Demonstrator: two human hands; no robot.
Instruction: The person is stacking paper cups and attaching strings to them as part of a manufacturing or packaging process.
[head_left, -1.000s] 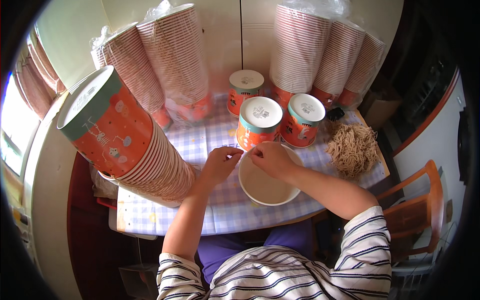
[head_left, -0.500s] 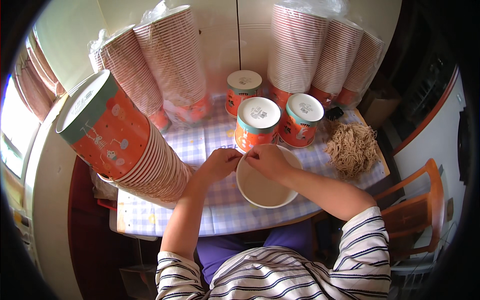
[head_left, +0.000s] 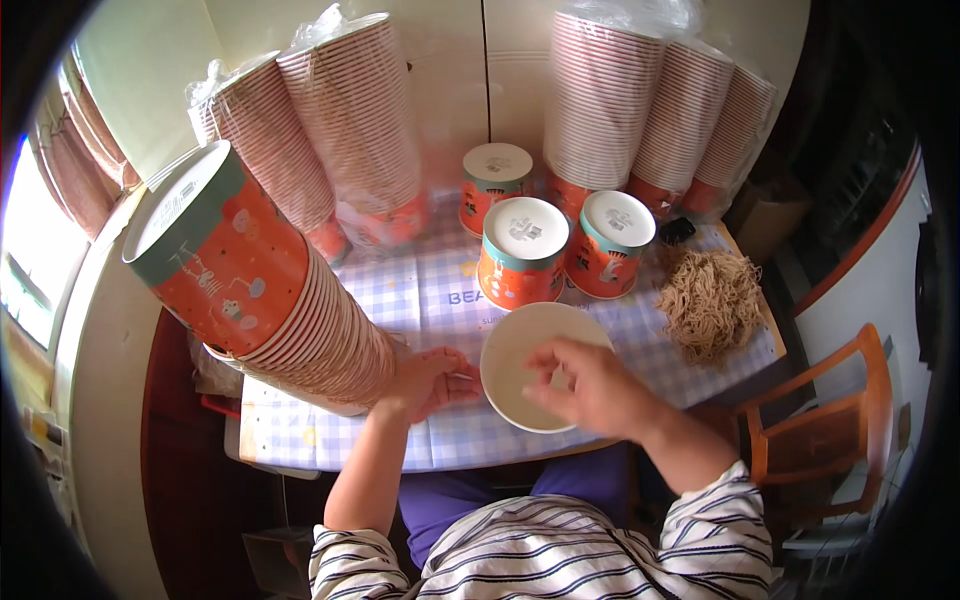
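Note:
A paper bucket stands mouth up near the table's front edge, its pale inside showing. My left hand is beside its left wall, fingers stretched toward it; I cannot tell whether they touch. Above the bucket's mouth hangs my right hand, slightly blurred, its fingers bent and apart with nothing visible in them. Just beyond stand upside-down orange and green paper buckets: one in front, one to its right and one farther back.
A tall leaning stack of orange buckets rises at the left. Plastic-wrapped bucket stacks stand at the back left and back right. A tangled heap of tan cords lies on the checked tablecloth. A wooden chair stands at right.
Both hands have left the bucket's far left rim, where their fingertips met. The left came down beside the wall; the right moved nearer and rightward. The bucket sits slightly nearer.

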